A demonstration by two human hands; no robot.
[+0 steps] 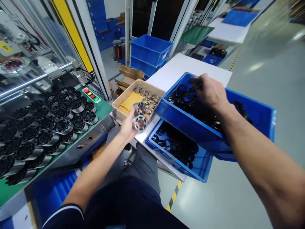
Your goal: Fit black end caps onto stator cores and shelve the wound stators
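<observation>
Two metal ring cores (140, 122) are gripped side by side in my left hand (128, 127), in front of a cardboard box (119, 102) that holds several similar rings (149, 95) and a yellow sheet. My right hand (211, 90) reaches over the upper blue bin (250, 98), which contains many small black parts (188, 103). Its fingers are bent together at a dark piece near the bin's back left; what they hold is hard to make out.
Rows of metal rings with black parts (63, 125) cover the green bench (101, 109) at left, beside a button panel (91, 95). A lower blue bin (202, 163) sits beneath the upper one. Stacked blue bins (151, 52) stand behind the white table (170, 68).
</observation>
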